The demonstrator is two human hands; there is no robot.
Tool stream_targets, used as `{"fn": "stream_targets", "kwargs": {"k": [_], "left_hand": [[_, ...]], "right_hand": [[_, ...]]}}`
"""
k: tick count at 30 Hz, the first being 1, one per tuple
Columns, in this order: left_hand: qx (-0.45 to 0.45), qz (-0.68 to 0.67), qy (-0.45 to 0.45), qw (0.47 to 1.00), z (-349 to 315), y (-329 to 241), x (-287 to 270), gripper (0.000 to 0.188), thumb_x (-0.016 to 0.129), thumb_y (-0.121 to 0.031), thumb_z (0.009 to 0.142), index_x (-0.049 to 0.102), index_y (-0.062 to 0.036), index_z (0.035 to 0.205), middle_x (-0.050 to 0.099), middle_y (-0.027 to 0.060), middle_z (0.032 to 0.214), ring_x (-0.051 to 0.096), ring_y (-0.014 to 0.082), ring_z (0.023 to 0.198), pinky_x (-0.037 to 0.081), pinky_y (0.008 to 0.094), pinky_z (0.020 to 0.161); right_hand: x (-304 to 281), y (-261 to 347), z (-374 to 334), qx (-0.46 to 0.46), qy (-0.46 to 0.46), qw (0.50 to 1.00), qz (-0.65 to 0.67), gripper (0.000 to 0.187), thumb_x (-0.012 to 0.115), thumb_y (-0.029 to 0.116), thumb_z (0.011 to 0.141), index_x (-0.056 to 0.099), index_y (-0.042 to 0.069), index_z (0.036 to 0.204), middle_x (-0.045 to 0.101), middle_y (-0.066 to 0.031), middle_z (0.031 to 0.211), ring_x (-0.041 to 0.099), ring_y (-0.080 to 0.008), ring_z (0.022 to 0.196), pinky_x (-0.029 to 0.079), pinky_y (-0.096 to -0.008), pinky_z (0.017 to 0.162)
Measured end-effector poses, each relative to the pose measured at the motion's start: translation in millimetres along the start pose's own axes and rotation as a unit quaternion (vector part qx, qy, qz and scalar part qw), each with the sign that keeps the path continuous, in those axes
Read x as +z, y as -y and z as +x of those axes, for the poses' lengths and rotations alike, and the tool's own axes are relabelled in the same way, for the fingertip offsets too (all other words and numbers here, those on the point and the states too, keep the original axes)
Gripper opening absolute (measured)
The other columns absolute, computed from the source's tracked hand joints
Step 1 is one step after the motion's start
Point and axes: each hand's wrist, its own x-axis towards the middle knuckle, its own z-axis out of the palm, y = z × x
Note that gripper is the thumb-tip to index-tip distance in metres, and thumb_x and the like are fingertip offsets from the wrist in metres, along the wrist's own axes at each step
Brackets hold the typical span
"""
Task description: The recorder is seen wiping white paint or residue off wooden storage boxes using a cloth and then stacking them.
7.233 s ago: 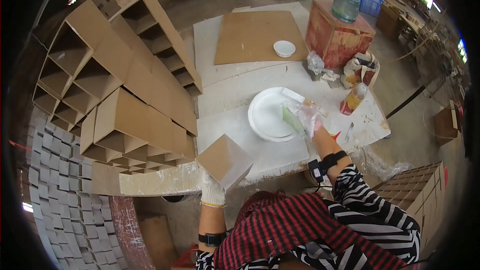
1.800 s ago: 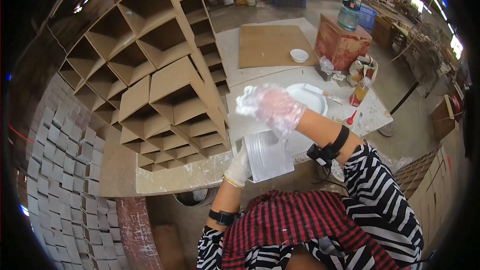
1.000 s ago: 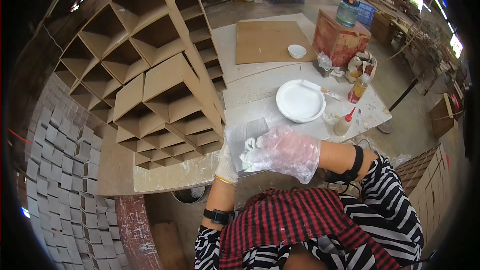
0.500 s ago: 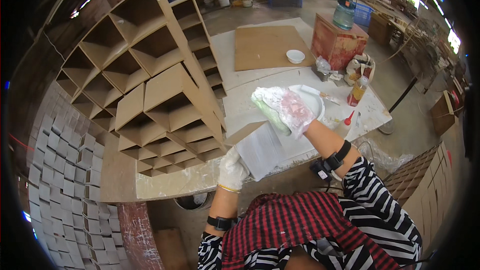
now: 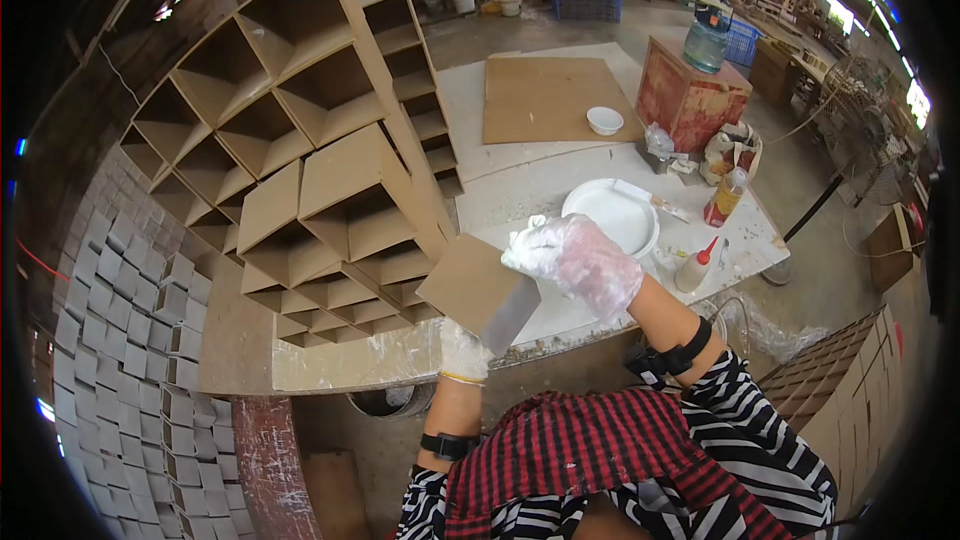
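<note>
A small brown cardboard box [image 5: 466,280], one side coated pale grey, is tilted above the near edge of the table. My left hand [image 5: 463,350], in a white glove, grips its lower end; the box hides most of the fingers. My right hand [image 5: 582,262], its glove smeared white, is closed at the box's upper right corner. A pale green pad in it shows in the earlier frame and is almost wholly hidden now. Just beyond the right hand, a round white dish [image 5: 657,236] holds white paint, with a brush [image 5: 668,208] across its rim.
Stacked brown cardboard boxes [image 5: 345,195] rise at the left. On the right stand a white squeeze bottle [image 5: 692,270] with red tip and a yellow-red bottle [image 5: 725,197]. Farther back are a white bowl [image 5: 605,121] and a red crate [image 5: 690,90]. Grey-coated boxes [image 5: 140,360] line the lower left.
The box has turned in my left hand, so a bare brown side shows and the grey side faces away to the right. My right hand has dropped lower, uncovering the dish.
</note>
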Motion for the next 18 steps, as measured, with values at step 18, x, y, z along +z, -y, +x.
{"fn": "stream_targets", "kwargs": {"k": [18], "left_hand": [[0.124, 0.092, -0.277, 0.948, 25, 8, 58, 0.035, 0.045, -0.028, 0.094, 0.054, -0.0037, 0.117, 0.061, 0.0104, 0.109, 0.059, 0.0252, 0.091, 0.048, 0.0394, 0.082]], "right_hand": [[-17, 40, 16, 0.04, 0.141, 0.983, -0.107, 0.026, 0.066, 0.01, 0.065, 0.058, 0.007, 0.089, 0.061, -0.0102, 0.086, 0.062, -0.0279, 0.084, 0.053, -0.0394, 0.071]]}}
